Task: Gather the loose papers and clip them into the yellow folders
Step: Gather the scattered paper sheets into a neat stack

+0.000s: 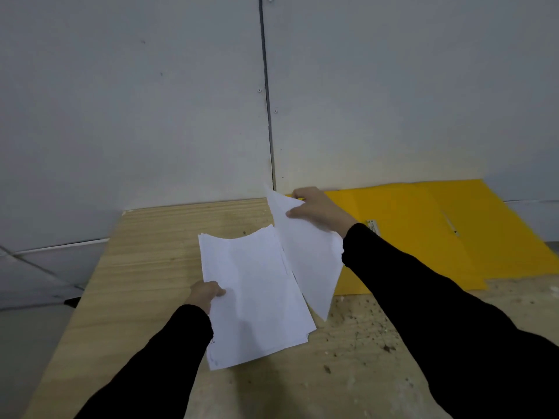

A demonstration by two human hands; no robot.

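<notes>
My left hand grips a stack of white papers by its left edge, held above the wooden table. My right hand pinches a second, thinner batch of white sheets at its top, tilted and overlapping the stack's right side. Open yellow folders lie flat at the back right against the wall, partly behind my right arm. A metal clip shows on the folder just beside my right wrist, and a second fastener strip lies further right.
A grey panelled wall rises right behind the table. The table's left edge drops off to a grey floor. Dark specks and crumbs litter the near right of the tabletop.
</notes>
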